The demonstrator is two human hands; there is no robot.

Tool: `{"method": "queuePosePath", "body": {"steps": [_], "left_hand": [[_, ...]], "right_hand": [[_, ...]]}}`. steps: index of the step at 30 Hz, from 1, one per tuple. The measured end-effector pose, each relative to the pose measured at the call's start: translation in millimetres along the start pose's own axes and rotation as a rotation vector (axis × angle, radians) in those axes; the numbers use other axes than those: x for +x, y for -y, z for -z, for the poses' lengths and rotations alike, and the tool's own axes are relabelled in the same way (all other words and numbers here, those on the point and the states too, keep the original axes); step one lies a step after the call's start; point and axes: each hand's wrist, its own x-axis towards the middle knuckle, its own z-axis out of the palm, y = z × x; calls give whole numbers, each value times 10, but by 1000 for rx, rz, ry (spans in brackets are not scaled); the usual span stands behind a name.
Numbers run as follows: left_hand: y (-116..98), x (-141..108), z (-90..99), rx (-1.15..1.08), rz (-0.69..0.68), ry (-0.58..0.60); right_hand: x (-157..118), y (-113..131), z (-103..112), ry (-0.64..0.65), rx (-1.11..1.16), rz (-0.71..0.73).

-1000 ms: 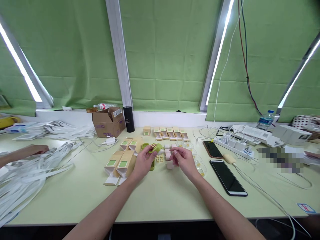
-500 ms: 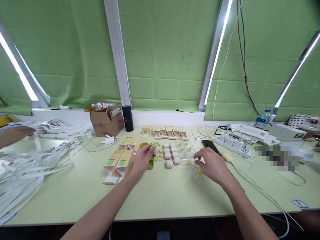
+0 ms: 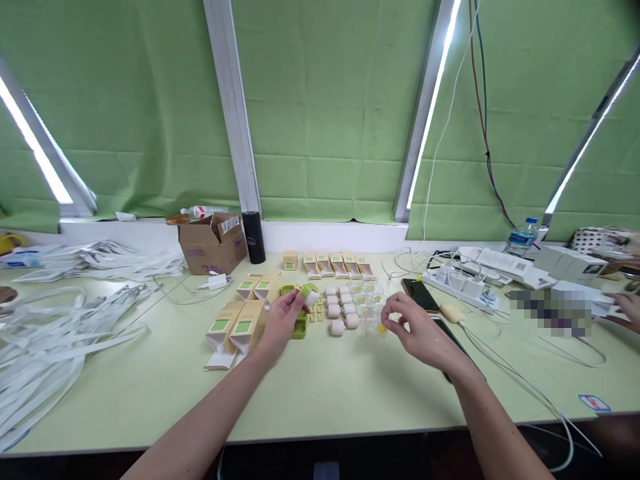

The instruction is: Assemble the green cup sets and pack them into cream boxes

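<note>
My left hand (image 3: 283, 320) pinches a green case with a white part (image 3: 309, 294), held above green trays (image 3: 299, 327). My right hand (image 3: 413, 328) has thumb and forefinger together at a clear cup with a yellow spot (image 3: 381, 329), beside other clear cups (image 3: 367, 298). Pink-white rounded pieces (image 3: 337, 327) stand in two columns between the hands. Small yellowish pieces (image 3: 313, 313) lie left of them. Open cardboard boxes with green windows (image 3: 243, 327) lie beside my left hand.
More small boxes (image 3: 337, 264) line the back. A carton (image 3: 210, 250) and black cylinder (image 3: 255, 237) stand back left. White straps (image 3: 75, 333) cover the left side. Phones (image 3: 420, 295), a power strip (image 3: 459, 285) and cables lie right. Another person's hand (image 3: 629, 310) shows far right.
My right hand has moved slightly left, its fingers now closed on a clear cup. The other person's hand at far left has mostly withdrawn; a hand has appeared at far right.
</note>
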Motion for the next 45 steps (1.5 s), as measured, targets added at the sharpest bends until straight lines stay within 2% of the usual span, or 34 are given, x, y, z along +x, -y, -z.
{"method": "queuePosePath", "body": {"steps": [2,5,10,13,15,20,26,32,36,42,45], "left_hand": [[10,10,4,-57,-2,8],[14,24,10,-147,-16,14],[25,50,26,-303,-22,13],[23,52,29,-351,-18,24],[22,50,28,-368,-14,40],[48,59,24,-421,-6,81],[29,26,-1,-450,4,128],[-37,0,-8,-495,17,87],[-44,11,0,-505,9,88],[-25,46,15,-507,-12,37],[-11,62,27,-508,-15,-7]], "right_hand": [[160,86,-112,18,243,32],[465,146,-372,73,542,-24],[865,180,-795,62,731,-62],[952,229,-973,-18,799,-48],[960,262,-1067,-114,889,-43],[910,305,-1235,-258,1036,-136],[861,313,-1331,-384,997,-89],[804,327,-1380,-312,1016,-31],[811,322,-1371,-322,1038,-29],[844,260,-1243,-106,1410,-108],[830,230,-1198,1,1512,-188]]}}
